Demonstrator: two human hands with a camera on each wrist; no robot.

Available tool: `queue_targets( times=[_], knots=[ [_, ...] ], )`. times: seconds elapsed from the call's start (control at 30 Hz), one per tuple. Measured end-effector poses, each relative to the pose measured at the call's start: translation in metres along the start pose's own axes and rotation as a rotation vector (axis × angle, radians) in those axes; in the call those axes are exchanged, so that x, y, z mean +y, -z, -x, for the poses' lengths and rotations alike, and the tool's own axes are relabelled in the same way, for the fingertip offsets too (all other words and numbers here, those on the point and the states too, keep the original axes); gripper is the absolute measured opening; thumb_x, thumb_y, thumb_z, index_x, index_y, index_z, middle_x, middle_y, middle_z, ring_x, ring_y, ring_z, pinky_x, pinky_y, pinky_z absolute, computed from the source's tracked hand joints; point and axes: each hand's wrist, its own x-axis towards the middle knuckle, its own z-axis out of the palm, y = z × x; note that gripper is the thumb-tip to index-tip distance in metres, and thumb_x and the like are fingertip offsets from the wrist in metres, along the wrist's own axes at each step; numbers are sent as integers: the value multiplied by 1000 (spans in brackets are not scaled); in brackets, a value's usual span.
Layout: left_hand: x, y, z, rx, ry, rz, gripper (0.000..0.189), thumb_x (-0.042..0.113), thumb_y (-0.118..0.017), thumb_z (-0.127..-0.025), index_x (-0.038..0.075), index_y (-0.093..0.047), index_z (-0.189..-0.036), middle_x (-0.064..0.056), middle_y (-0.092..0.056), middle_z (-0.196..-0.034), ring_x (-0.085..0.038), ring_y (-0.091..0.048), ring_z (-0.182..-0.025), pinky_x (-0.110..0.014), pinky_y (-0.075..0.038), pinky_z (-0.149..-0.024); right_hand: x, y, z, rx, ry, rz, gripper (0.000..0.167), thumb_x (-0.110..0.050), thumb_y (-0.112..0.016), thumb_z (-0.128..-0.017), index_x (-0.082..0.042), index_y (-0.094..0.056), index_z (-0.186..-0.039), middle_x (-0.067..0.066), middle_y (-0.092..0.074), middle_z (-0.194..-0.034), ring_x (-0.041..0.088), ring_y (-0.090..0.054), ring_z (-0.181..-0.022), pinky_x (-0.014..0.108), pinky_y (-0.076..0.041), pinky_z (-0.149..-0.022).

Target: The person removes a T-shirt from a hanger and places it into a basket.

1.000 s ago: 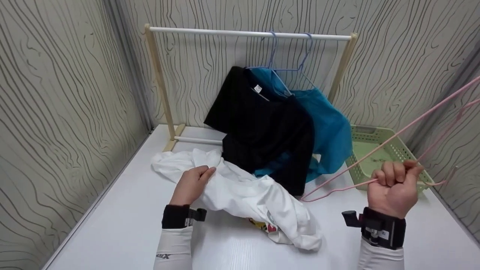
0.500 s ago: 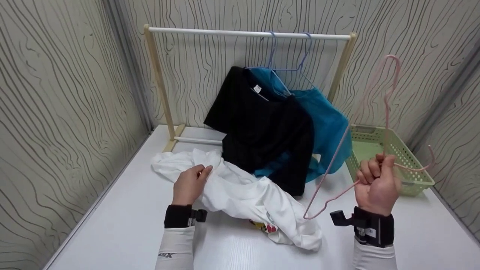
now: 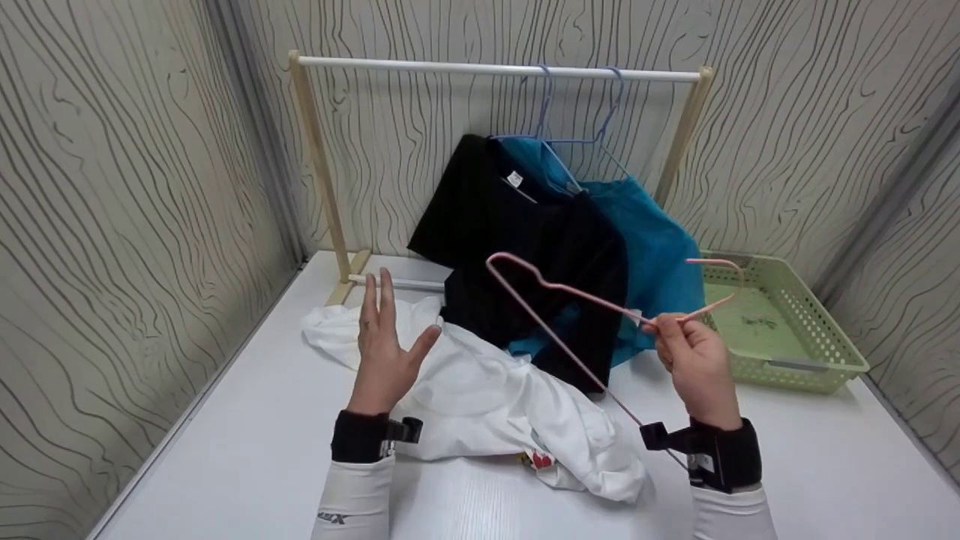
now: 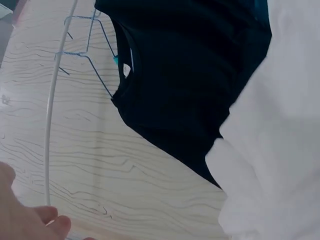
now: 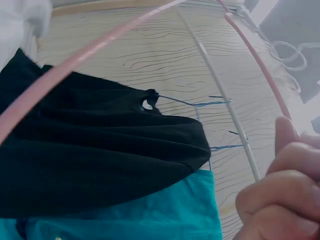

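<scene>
A pink wire hanger [image 3: 592, 298] is pinched near the base of its hook by my right hand [image 3: 696, 367], in front of the hung shirts. In the right wrist view the curled fingers [image 5: 285, 200] grip the pink hanger [image 5: 257, 60]. My left hand [image 3: 386, 356] has its fingers extended and thumb spread, above the left part of a white shirt [image 3: 480, 390]; whether it touches the cloth I cannot tell. That shirt lies crumpled on the table, with a bit of red and yellow print showing at its near edge. The left wrist view shows the white shirt [image 4: 280, 130] away from the hand [image 4: 25, 215].
Behind stands a wooden rack with a white rod [image 3: 420, 65]. A black shirt [image 3: 525, 247] and a teal shirt [image 3: 660, 247] hang from it on blue hangers [image 3: 543, 105]. At the right sits a green perforated basket [image 3: 795, 367] on the white table [image 3: 225, 457].
My left hand has let go of the white shirt and straightened its fingers. My right hand has moved left with the pink hanger, turning it so that its end points left over the shirts.
</scene>
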Motion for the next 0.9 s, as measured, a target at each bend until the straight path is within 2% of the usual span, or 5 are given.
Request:
queue_targets(
  times=[0.2,0.4,0.53,0.67,0.9],
  knots=[
    [11,-6,3,-74,-105,12,93,50,-70,-94,18,-21,-166,-18,-22,-171,-43,-25,-156,-68,-24,-121,7,-19,2,-171,28,296,26,-10,-53,-107,7,-71,-100,-4,-44,-64,5,-34,-55,23,-28,-52],
    [19,-16,6,-190,-183,40,80,45,-74,-93,18,-40,-160,-11,-46,-160,-31,-43,-148,-53,-38,-119,10,-38,8,-312,20,422,22,-14,-57,-106,0,-72,-99,2,-65,-82,8,-48,-70,22,-41,-67],
    [22,-22,9,-308,-182,33,54,47,-75,-92,18,-67,-137,-3,-72,-124,-18,-69,-109,-37,-56,-95,11,-45,10,-328,27,421,22,-15,-57,-106,-1,-72,-100,6,-66,-82,9,-46,-66,23,-40,-65],
    [23,-25,10,-361,-164,10,25,42,-76,-92,18,-81,-97,6,-72,-81,-4,-57,-70,-21,-48,-67,12,-47,12,-305,62,415,19,-13,-59,-105,-2,-72,-97,7,-71,-85,8,-45,-64,22,-40,-64],
    [22,-25,10,-271,-195,-17,22,36,-78,-90,17,-79,-79,8,-69,-72,1,-46,-62,-19,-42,-62,12,-46,11,-326,65,330,20,-12,-59,-104,-2,-73,-94,-1,-46,-64,8,-45,-57,20,-35,-52]
  ],
)
